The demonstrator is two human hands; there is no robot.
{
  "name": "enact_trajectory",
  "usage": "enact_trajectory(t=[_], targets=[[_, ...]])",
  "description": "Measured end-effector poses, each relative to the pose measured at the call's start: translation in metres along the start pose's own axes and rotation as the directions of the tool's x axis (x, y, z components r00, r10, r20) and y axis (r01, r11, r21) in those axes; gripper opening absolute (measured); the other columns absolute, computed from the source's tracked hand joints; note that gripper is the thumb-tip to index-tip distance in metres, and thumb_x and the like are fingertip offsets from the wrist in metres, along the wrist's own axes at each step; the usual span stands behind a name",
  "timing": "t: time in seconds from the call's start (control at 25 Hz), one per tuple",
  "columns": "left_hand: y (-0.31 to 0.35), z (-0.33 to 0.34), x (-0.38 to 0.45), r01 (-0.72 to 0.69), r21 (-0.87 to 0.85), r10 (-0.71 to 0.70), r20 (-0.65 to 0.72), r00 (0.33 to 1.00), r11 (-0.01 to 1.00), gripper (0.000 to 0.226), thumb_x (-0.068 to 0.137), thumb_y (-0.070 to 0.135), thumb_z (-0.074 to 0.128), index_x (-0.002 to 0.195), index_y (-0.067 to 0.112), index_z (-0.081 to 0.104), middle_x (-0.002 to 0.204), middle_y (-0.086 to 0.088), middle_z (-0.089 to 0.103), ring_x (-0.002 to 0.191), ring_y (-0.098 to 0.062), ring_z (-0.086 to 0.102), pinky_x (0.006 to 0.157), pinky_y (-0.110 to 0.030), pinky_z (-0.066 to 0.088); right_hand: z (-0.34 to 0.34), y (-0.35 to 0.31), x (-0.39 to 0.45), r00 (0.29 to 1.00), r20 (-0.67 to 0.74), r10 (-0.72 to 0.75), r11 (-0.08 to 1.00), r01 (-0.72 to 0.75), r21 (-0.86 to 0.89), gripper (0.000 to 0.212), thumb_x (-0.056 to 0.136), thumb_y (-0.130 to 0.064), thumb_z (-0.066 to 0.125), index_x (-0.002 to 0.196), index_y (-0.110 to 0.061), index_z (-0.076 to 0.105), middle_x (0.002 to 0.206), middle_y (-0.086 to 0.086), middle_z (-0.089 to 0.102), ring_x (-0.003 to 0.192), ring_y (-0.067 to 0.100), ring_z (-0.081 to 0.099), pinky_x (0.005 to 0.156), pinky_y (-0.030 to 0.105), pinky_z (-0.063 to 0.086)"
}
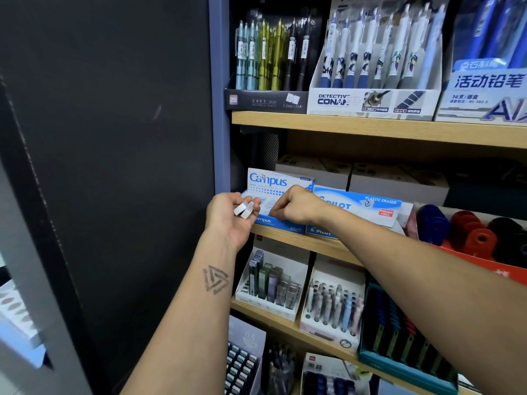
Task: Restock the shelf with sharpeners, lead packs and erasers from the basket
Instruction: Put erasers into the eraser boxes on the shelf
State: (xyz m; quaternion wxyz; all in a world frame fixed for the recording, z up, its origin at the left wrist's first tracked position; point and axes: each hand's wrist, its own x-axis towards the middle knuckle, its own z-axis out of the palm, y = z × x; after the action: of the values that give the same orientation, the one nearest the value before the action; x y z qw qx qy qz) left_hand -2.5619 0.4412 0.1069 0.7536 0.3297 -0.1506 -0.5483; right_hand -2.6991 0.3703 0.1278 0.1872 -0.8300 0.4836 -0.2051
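My left hand [228, 218] is raised palm-up at the left end of the middle shelf [322, 243] and holds two small white erasers [244, 209] in its curled fingers. My right hand [296, 205] reaches into the blue Campus eraser box [271, 182], fingers curled down inside it; whether they hold an eraser is hidden. A blue Pilot plastic eraser box [359, 206] stands right of it. Red, blue and black sharpeners [470, 232] fill a red tray at the far right. Lead packs [271, 280] stand in a white display on the shelf below.
Mechanical pencil displays [373, 64] line the top shelf. Plain white boxes [396, 178] stand behind the eraser boxes. More lead and pen displays [333, 303] fill the lower shelves. A dark panel [114, 138] bounds the shelf unit on the left.
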Motion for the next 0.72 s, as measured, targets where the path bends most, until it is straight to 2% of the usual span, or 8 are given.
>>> enact_trajectory(t=[0.08,0.16,0.24,0.32,0.36,0.48,0.6,0.72], targets=[[0.0,0.003,-0.002,0.008,-0.019,-0.008,0.047,0.999,1.0,0.036,0.088,-0.014,0.033,0.122,-0.007,0.044,0.107,-0.029,0.054,0.094,-0.037,0.063,0.068,-0.031,0.053,-0.002,-0.003,-0.003,0.998,0.054,-0.007,0.997,0.011,-0.076,0.032,0.092,-0.006,0.054,0.109,-0.019,0.078,0.112,-0.006,0.073,0.106,0.01,0.061,0.092,0.021,0.048],[-0.003,0.005,-0.001,-0.005,-0.027,0.007,0.101,0.995,1.0,0.049,0.089,-0.019,0.034,0.136,-0.007,0.037,0.114,-0.032,0.054,0.107,-0.038,0.063,0.076,-0.036,0.055,-0.005,-0.007,-0.007,0.999,0.024,-0.024,0.998,0.025,-0.054,0.041,0.089,0.001,0.049,0.109,-0.02,0.078,0.101,-0.005,0.071,0.094,0.009,0.059,0.078,0.015,0.047],[-0.008,0.007,0.002,-0.039,-0.041,0.044,0.132,0.99,0.998,0.059,0.089,-0.023,0.034,0.146,-0.007,0.029,0.127,-0.03,0.053,0.116,-0.037,0.06,0.082,-0.04,0.055,-0.01,-0.005,-0.012,0.997,-0.064,-0.039,0.967,0.054,0.249,0.036,0.087,0.004,0.053,0.104,-0.015,0.078,0.085,-0.003,0.07,0.076,0.01,0.059,0.063,0.013,0.047],[-0.012,0.008,0.005,-0.093,-0.057,0.1,0.133,0.986,0.994,0.058,0.089,-0.025,0.035,0.144,-0.007,0.032,0.121,-0.023,0.057,0.118,-0.037,0.06,0.09,-0.045,0.054,-0.013,-0.004,-0.023,0.993,-0.036,-0.109,0.815,0.11,0.569,0.024,0.085,0.004,0.065,0.103,-0.01,0.073,0.086,0.007,0.072,0.073,0.015,0.064,0.068,0.021,0.055],[-0.014,0.01,0.007,-0.119,-0.055,0.125,0.126,0.984,0.991,0.056,0.089,-0.025,0.036,0.142,-0.006,0.035,0.116,-0.02,0.059,0.118,-0.036,0.06,0.094,-0.048,0.053,-0.012,-0.002,-0.027,0.986,-0.023,-0.166,0.796,0.148,0.587,0.023,0.083,-0.001,0.074,0.103,-0.011,0.07,0.09,0.009,0.072,0.073,0.013,0.065,0.071,0.024,0.057],[-0.024,0.017,0.003,-0.164,-0.037,0.168,0.138,0.976,0.986,0.048,0.09,-0.023,0.04,0.133,-0.002,0.044,0.121,-0.019,0.061,0.116,-0.034,0.062,0.093,-0.045,0.055,-0.003,0.004,-0.026,0.967,-0.109,-0.229,0.899,0.253,0.356,0.035,0.072,-0.022,0.089,0.099,-0.019,0.067,0.09,-0.001,0.067,0.065,-0.001,0.058,0.074,0.021,0.052],[-0.033,0.023,0.002,-0.191,-0.017,0.191,0.164,0.968,0.982,0.046,0.089,-0.022,0.042,0.129,-0.001,0.048,0.12,-0.016,0.064,0.115,-0.032,0.063,0.083,-0.04,0.059,0.004,0.006,-0.022,0.956,-0.23,-0.184,0.931,0.245,0.272,0.029,0.072,-0.03,0.087,0.092,-0.018,0.069,0.09,0.002,0.069,0.065,0.009,0.059,0.075,0.03,0.052],[-0.034,0.022,0.01,-0.179,-0.014,0.179,0.145,0.973,0.984,0.049,0.087,-0.023,0.039,0.133,-0.006,0.047,0.126,-0.021,0.063,0.124,-0.034,0.058,0.105,-0.048,0.047,-0.002,0.006,-0.022,0.965,-0.252,-0.072,0.944,0.147,0.296,0.015,0.077,-0.028,0.078,0.086,-0.016,0.073,0.077,0.005,0.074,0.066,0.018,0.067,0.074,0.034,0.057]])
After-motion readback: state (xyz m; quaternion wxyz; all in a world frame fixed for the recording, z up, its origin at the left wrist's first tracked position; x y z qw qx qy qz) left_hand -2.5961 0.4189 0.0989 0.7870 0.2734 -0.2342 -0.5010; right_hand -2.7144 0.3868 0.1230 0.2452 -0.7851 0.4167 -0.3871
